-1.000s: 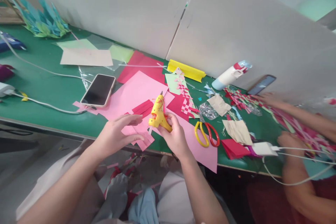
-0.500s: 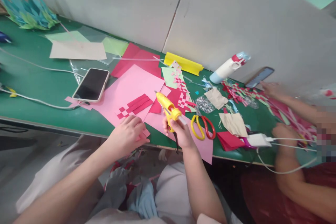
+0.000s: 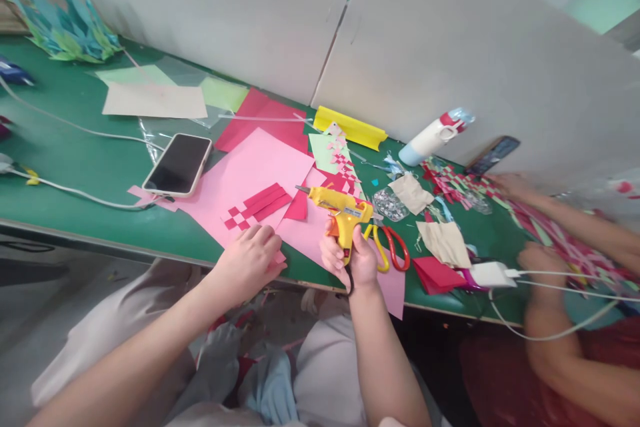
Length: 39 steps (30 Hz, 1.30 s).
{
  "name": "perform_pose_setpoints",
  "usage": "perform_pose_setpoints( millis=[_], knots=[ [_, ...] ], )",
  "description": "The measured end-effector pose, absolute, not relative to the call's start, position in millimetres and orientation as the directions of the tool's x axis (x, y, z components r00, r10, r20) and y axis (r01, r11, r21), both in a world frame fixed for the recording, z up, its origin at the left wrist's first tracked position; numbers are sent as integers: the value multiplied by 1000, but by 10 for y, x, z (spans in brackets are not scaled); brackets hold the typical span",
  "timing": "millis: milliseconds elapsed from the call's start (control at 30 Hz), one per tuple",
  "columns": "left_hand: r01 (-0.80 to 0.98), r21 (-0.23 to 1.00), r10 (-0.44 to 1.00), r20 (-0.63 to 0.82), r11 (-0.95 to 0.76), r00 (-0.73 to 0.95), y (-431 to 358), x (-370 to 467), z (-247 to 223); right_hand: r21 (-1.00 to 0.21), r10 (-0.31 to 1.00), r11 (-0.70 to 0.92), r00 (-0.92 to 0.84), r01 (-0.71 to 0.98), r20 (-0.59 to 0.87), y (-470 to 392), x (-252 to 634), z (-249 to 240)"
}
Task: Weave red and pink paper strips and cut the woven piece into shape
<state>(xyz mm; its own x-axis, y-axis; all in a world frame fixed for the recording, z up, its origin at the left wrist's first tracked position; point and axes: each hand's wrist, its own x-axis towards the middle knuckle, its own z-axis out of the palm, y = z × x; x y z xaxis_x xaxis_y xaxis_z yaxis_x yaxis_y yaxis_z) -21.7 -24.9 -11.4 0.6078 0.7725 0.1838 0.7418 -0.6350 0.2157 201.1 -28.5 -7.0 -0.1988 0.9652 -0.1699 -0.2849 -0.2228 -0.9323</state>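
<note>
My right hand (image 3: 350, 257) is wrapped round the handle of a yellow glue gun (image 3: 343, 203), whose nozzle points left over the pink paper (image 3: 265, 153). Near the front edge of the green table (image 3: 75, 167), my left hand (image 3: 250, 257) rests with curled fingers; a piece of pink paper shows beside its fingertips, and whether it is gripped is hidden. Just above that hand lie a pink-and-red woven piece (image 3: 239, 217) and folded red strips (image 3: 269, 200). Scissors (image 3: 395, 247) with yellow and red handles lie right of the glue gun.
A phone (image 3: 179, 163) with a cable lies at left. Behind are a yellow folder (image 3: 350, 128) and an upright grey panel (image 3: 225, 20). Right stand a white bottle (image 3: 430, 137), cloth pouches (image 3: 444, 240) and a white adapter (image 3: 493, 275). Another person's arms (image 3: 560, 213) reach in.
My right hand has turned the glue gun from pointing away to pointing left, side on, and moved it slightly right. My left hand has barely moved.
</note>
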Motion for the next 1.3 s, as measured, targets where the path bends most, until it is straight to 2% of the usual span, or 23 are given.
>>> perform_pose_setpoints(
  millis=[233, 333, 400, 500, 567, 733, 867, 967, 1300],
  knots=[
    [733, 250, 774, 231, -633, 589, -241, -219, -73, -925, 949, -265, -243, -272, -200, -287, 2019, -82],
    [714, 344, 792, 286, -610, 539, -197, -255, -27, -924, 950, -262, -246, -278, -195, -292, 2022, -74],
    [712, 447, 841, 307, -541, 446, -128, -319, 17, -928, 953, -254, -234, -272, -192, -298, 2031, -69],
    [706, 644, 956, 208, -293, 208, 28, -480, 87, -934, 952, -249, -240, -255, -188, -299, 2038, -65],
    [673, 735, 996, 76, -89, 48, 141, -601, 123, -932, 942, -262, -276, -251, -191, -292, 2027, -62],
    [303, 947, 994, -92, 103, -50, 335, -786, 154, -911, 896, -323, -392, -255, -208, -285, 1961, -23],
    [54, 967, 961, -242, 250, -131, 414, -805, 140, -913, 848, -367, -467, -177, -251, -312, 1890, 21],
    [-41, 939, 926, -343, 341, -159, 446, -790, 115, -919, 827, -386, -469, -74, -309, -328, 1809, 28],
    [-32, 919, 906, -393, 394, -156, 429, -720, 73, -931, 839, -350, -406, 108, -363, -329, 1609, 8]
  ],
)
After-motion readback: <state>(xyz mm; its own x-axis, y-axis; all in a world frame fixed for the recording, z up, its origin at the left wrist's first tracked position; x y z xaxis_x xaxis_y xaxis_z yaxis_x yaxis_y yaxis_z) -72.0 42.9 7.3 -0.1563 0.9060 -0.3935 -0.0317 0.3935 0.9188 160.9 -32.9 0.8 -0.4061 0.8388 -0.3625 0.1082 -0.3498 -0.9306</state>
